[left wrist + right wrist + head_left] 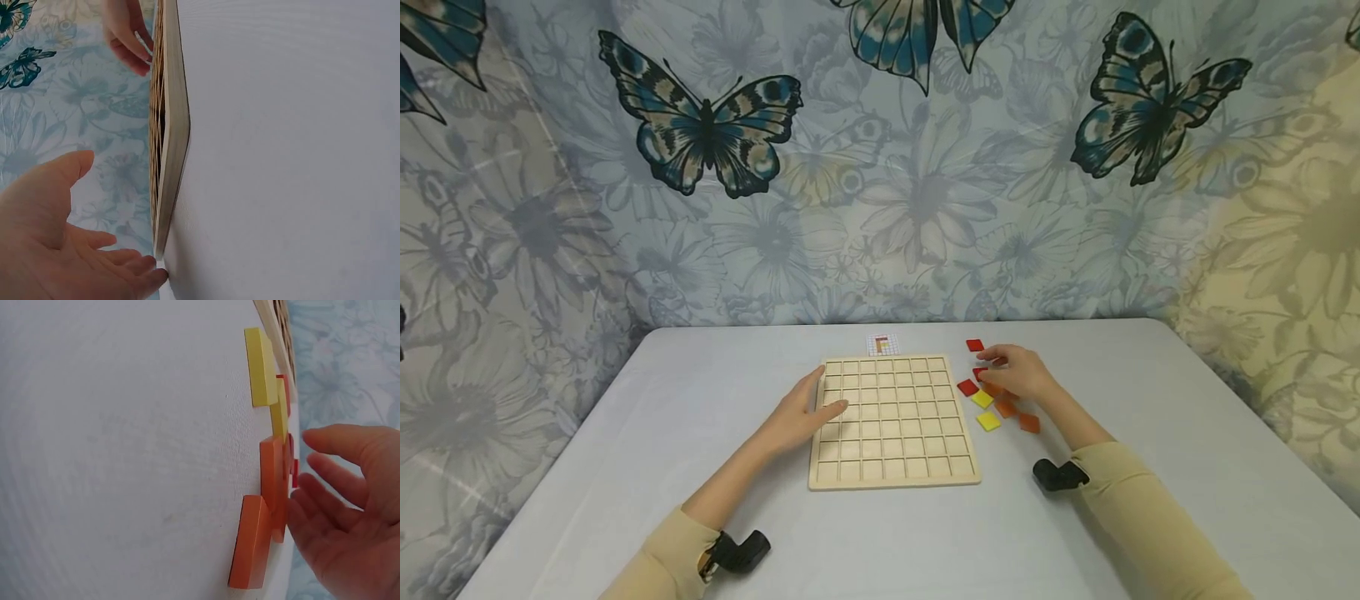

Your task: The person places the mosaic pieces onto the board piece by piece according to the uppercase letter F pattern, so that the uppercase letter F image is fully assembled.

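Board (887, 423) of pale wood, grooved into squares, lies roughly midway between the tabletop's (625, 433) left and right edges, a small printed card (882, 345) between it and the far edge. The left hand (796, 417) is at its left side, thumb and fingers spread apart. Toward the tabletop's right edge, the right hand (1017, 372), thumb and fingers parted, hovers by 3 red tiles (967, 388), 2 yellow tiles (988, 421) and several orange tiles (1029, 423), their count hard to tell beneath it.
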### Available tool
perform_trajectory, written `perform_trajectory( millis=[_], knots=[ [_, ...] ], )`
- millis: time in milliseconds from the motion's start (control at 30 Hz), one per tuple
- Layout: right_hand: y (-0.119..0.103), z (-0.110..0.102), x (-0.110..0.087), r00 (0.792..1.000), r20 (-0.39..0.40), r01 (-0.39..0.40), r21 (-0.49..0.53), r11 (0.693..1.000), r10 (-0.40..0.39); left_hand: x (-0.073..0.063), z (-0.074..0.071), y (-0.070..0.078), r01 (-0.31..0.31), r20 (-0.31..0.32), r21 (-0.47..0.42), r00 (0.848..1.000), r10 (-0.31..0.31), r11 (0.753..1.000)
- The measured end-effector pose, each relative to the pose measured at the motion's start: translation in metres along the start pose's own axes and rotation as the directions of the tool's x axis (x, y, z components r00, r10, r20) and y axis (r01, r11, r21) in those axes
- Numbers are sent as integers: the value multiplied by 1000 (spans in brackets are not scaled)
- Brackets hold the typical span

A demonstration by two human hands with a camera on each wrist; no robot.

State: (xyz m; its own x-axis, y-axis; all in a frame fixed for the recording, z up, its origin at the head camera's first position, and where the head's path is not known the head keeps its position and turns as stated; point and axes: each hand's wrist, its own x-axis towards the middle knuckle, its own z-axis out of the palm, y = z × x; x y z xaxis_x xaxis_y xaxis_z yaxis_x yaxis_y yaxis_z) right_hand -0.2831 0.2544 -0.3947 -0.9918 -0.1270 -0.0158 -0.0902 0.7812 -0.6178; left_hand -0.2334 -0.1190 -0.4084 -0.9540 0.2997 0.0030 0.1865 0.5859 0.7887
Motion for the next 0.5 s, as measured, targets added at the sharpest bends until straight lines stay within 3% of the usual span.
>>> perform_trajectory(
  millis=[133, 500],
  knots=[
    [2, 0, 1, 999, 41, 10, -6, 1000, -10, -2, 1, -4, -26, 62, 16, 998, 25, 1000],
    [5, 3, 7, 1000, -10, 23, -30, 999, -24, -8, -3, -16, -88, 242, 127, 969, 56, 988]
  ],
)
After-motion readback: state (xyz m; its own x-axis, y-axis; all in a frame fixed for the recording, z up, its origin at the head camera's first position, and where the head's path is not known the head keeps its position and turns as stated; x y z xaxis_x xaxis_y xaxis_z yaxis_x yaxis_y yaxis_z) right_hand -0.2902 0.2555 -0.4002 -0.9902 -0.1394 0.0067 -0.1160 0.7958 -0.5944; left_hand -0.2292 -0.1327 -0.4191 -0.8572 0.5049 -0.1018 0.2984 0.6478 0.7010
